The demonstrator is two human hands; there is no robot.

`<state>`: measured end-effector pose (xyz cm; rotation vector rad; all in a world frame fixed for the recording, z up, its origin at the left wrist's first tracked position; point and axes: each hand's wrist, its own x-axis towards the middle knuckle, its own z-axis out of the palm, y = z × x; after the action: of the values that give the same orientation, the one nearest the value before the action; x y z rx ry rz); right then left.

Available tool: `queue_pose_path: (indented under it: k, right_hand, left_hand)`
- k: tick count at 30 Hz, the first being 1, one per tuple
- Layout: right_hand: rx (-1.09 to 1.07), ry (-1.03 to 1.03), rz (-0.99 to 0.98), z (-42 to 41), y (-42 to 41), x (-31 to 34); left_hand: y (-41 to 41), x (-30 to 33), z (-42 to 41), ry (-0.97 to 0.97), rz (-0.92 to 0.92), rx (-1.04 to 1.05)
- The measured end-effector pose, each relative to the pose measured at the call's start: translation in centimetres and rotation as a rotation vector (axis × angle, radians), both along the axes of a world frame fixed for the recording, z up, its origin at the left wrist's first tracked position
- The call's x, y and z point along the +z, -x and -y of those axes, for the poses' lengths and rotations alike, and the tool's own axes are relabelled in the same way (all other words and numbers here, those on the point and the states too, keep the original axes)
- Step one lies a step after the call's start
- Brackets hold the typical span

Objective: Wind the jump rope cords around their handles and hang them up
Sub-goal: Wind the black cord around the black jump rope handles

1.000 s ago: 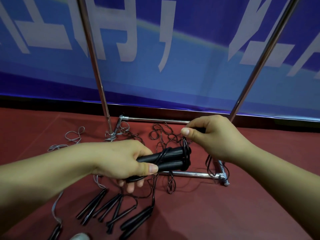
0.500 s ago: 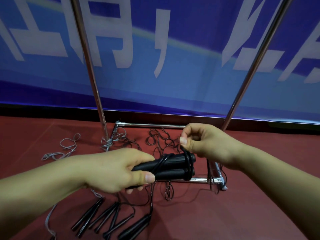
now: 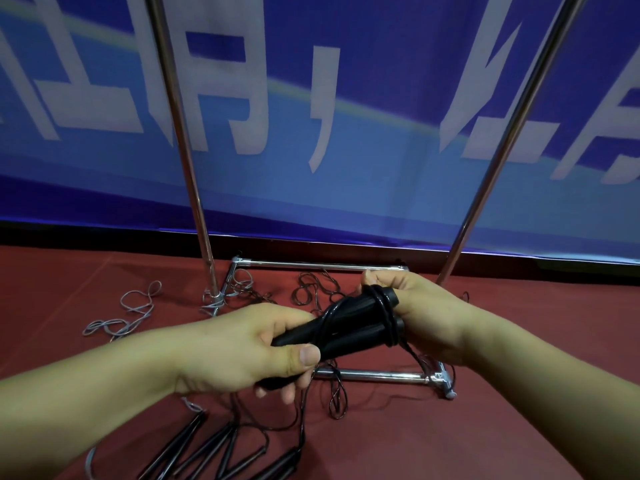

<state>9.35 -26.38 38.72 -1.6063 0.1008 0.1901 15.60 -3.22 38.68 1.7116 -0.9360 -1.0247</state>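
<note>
Gripping 2 black handles (image 3: 349, 323) side by side, the left hand (image 3: 249, 344) has its thumb pressed over the near ends and its fingers curled underneath, in the only view, the head camera. The handles point up and to the right, held above the red floor (image 3: 519, 427). A black cord (image 3: 384, 311) rings their far ends in about 3 turns, with 1 more strand crossing diagonally over the middle. The right hand (image 3: 426, 317) sits against those far ends, fingers curled; it seems to pinch the cord, though the pinch itself is hidden behind the handles. From the wraps, the cord drops down to a tangle of loose black cord (image 3: 311, 292) lying on the floor inside the rack base.

That metal rack (image 3: 367, 375) has 2 upright poles and 2 horizontal bars visible at floor level. A grey cord (image 3: 135, 306) lies looped on the floor to the left. Near the bottom edge lie more black handles (image 3: 214, 448), at least 6, their exact count unclear where the frame cuts them. A blue banner (image 3: 346, 185) with white characters fills the background.
</note>
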Motion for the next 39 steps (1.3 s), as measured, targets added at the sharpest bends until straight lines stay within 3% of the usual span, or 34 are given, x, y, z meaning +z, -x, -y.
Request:
queue_pose_path:
  k: [10,16,20,39]
  right_hand:
    - [-0.062,0.029,-0.037,0.2,-0.6,-1.0]
    - [-0.038,0.5,-0.004,-1.0,-0.7,-1.1]
    - [0.05,0.767,-0.017,-1.0,-0.5,-0.8]
    - [0.083,0.942,-0.09,-0.8,-0.5,0.1]
  left_hand:
    - [1.1,0.3,1.5,0.103,-0.218,0.328]
    - [0.0,-0.7,2.1,0.148,-0.232,0.632]
    - [-1.0,-1.4,2.0,0.091,-0.123,0.73]
    - [-3.6,-4.2,0.4,-0.214,0.2,0.769]
